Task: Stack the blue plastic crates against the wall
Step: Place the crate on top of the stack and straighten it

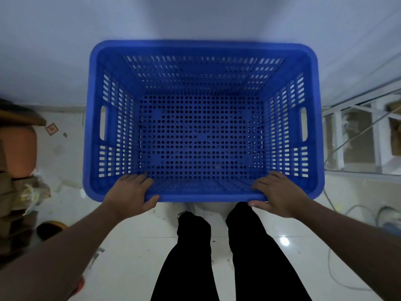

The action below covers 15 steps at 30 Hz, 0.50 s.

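While hands [204,193] grip — perforated blue crate [201,135], rectangular

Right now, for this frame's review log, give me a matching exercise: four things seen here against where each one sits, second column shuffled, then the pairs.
Things:
1. blue crate
2. left hand
3. right hand
4. orange pot

Places:
A. near rim, right corner
B. on the floor at the far left
C. centre, its far side toward the wall
D. near rim, left corner

Pairs: 1-C, 2-D, 3-A, 4-B
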{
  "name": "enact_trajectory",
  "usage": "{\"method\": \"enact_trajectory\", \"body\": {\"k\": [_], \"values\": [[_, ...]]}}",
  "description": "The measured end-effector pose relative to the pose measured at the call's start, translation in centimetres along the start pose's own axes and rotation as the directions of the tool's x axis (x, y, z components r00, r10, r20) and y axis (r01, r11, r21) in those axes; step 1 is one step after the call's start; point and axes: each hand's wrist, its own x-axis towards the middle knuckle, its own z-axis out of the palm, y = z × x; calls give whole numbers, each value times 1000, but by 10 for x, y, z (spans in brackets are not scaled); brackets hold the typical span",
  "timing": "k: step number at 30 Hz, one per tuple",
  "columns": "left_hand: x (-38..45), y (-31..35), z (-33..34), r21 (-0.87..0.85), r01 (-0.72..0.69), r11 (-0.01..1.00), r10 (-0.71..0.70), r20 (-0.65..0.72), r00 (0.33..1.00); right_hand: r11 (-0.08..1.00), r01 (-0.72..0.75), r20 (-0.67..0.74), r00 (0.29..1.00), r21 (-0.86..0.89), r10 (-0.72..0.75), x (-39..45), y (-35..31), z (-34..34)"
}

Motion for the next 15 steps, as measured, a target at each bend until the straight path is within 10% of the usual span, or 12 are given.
{"method": "enact_trajectory", "body": {"k": [15], "values": [[-18,58,-31,-102,99,990,-90,90,992,916,-374,130,925,147,357,-21,-76,-14]]}}
